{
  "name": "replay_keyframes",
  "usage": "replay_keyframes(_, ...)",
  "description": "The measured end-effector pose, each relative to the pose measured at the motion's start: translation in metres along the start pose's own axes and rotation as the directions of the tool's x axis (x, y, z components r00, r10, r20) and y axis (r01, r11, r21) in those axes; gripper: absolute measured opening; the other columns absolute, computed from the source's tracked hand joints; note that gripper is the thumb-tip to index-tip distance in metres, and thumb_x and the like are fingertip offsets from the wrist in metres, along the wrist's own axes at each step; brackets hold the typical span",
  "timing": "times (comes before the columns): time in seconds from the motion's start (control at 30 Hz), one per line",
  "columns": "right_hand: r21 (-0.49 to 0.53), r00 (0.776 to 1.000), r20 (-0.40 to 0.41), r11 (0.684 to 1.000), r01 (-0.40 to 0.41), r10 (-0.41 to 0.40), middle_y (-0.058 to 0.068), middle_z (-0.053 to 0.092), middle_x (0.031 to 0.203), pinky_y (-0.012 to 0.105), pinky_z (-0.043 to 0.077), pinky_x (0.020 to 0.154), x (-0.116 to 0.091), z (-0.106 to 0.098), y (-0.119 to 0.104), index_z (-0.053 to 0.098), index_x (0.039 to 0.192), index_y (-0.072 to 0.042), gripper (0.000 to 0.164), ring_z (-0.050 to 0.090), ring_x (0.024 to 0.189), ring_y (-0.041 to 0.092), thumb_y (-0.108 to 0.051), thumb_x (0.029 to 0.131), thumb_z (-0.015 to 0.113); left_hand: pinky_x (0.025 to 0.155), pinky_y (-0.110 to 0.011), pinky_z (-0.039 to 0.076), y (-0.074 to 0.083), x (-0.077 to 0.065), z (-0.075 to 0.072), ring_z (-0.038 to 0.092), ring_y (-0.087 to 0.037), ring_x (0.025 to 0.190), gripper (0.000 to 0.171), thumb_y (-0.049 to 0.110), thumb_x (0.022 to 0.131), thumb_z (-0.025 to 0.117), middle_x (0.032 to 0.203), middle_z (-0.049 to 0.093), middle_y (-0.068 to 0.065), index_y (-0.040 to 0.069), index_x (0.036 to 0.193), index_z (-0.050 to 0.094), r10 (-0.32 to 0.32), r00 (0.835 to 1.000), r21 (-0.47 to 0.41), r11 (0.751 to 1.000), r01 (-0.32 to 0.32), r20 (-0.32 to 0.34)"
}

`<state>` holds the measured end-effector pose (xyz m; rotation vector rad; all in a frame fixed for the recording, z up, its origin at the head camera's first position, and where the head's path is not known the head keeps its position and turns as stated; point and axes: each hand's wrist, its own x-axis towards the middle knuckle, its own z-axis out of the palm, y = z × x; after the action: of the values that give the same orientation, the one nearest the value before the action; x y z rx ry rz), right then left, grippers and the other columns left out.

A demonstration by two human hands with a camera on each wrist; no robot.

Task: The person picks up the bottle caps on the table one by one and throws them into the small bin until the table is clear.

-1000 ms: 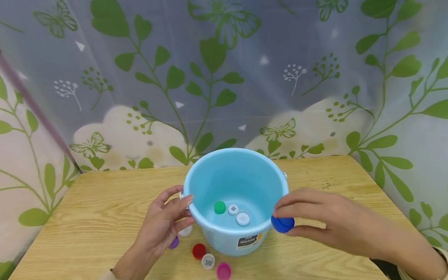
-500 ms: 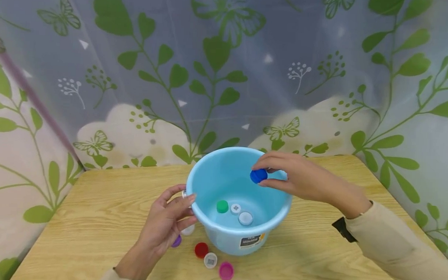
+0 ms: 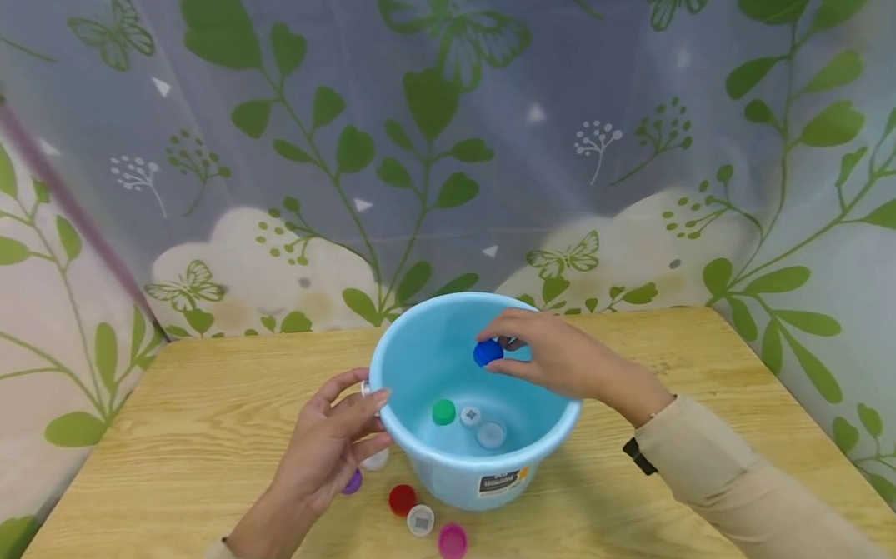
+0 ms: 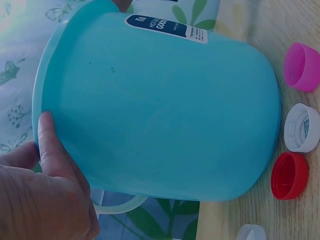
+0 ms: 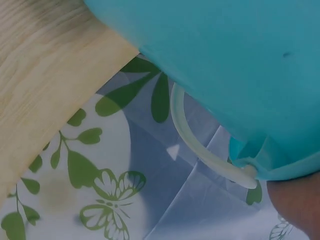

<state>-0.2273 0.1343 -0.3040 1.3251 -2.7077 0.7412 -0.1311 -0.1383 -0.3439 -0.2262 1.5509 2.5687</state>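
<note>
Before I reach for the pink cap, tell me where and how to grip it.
I'd pinch the pink cap by opposite sides of its outer wall, from above, on the side away from the bucket: it lies hollow side up, its round wall clear of the bucket.

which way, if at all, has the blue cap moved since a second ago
Yes: in the head view, the right hand has carried the blue cap left and forward, from the right front of the bucket to over its opening.
</note>
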Motion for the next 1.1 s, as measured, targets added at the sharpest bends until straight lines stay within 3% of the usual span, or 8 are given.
replay_keyframes(0.47, -0.096, 0.996, 0.011, 0.992, -0.086, 0.088, 0.001, 0.058, 0.116, 0.036, 0.051, 0.09, -0.003, 0.001, -0.004, 0.063, 0.119, -0.01, 0.033, 0.057, 0.106, 0.018, -0.021, 0.089, 0.07, 0.063, -0.028, 0.059, 0.0, -0.003, 0.003, 0.067, -0.016, 0.067, 0.045, 0.0, 0.089, 0.063, 0.084, 0.058, -0.007, 0.007, 0.128, 0.043, 0.019, 1.0, 0.003, 1.0, -0.019, 0.01)
replay_keyframes(0.63, -0.124, 0.991, -0.083, 0.986, -0.114, 0.104, 0.004, 0.058, 0.121, 0.043, 0.048, 0.095, -0.006, 0.001, -0.003, 0.064, 0.119, -0.01, 0.03, 0.054, 0.113, 0.023, -0.023, 0.092, 0.066, 0.064, -0.028, 0.059, -0.001, -0.001, 0.003, 0.067, -0.016, 0.067, 0.045, 0.0, 0.089, 0.063, 0.084, 0.058, -0.006, 0.007, 0.128, 0.042, 0.015, 1.0, 0.003, 1.0, -0.015, 0.013)
replay_keyframes(0.73, -0.118, 0.965, -0.227, 0.98, -0.159, 0.129, 0.006, 0.059, 0.121, 0.046, 0.047, 0.096, -0.01, 0.0, -0.001, 0.064, 0.118, -0.009, 0.028, 0.052, 0.115, 0.026, -0.023, 0.094, 0.062, 0.063, -0.027, 0.059, -0.001, 0.0, 0.003, 0.067, -0.016, 0.066, 0.043, 0.0, 0.09, 0.062, 0.084, 0.058, -0.006, 0.008, 0.128, 0.042, 0.006, 1.0, -0.008, 1.0, -0.006, 0.011)
replay_keyframes(0.87, -0.022, 0.901, -0.386, 0.975, -0.221, 0.196, 0.008, 0.059, 0.12, 0.047, 0.049, 0.092, -0.018, -0.003, 0.003, 0.06, 0.122, -0.007, 0.03, 0.055, 0.111, 0.027, -0.021, 0.095, 0.058, 0.064, -0.027, 0.059, 0.0, 0.001, 0.002, 0.067, -0.016, 0.066, 0.043, 0.0, 0.091, 0.061, 0.083, 0.058, -0.006, 0.008, 0.128, 0.042, 0.001, 1.0, -0.01, 1.0, -0.001, 0.014)
replay_keyframes(0.97, 0.069, 0.869, -0.416, 0.962, -0.264, 0.268, 0.01, 0.058, 0.121, 0.046, 0.051, 0.089, -0.027, -0.01, 0.007, 0.057, 0.126, -0.005, 0.033, 0.057, 0.105, 0.027, -0.02, 0.096, 0.056, 0.065, -0.028, 0.059, 0.0, 0.0, 0.001, 0.066, -0.015, 0.067, 0.044, 0.001, 0.09, 0.062, 0.083, 0.058, -0.005, 0.008, 0.129, 0.042, -0.003, 1.0, -0.004, 1.0, 0.003, 0.017)
replay_keyframes(1.1, 0.154, 0.856, -0.366, 0.931, -0.331, 0.365, 0.012, 0.057, 0.121, 0.045, 0.051, 0.088, -0.042, -0.021, 0.013, 0.054, 0.128, -0.004, 0.036, 0.058, 0.1, 0.027, -0.022, 0.098, 0.053, 0.065, -0.027, 0.059, 0.0, 0.0, 0.0, 0.066, -0.015, 0.067, 0.044, 0.001, 0.09, 0.063, 0.082, 0.058, -0.005, 0.009, 0.128, 0.042, -0.007, 1.0, -0.004, 1.0, 0.007, 0.009)
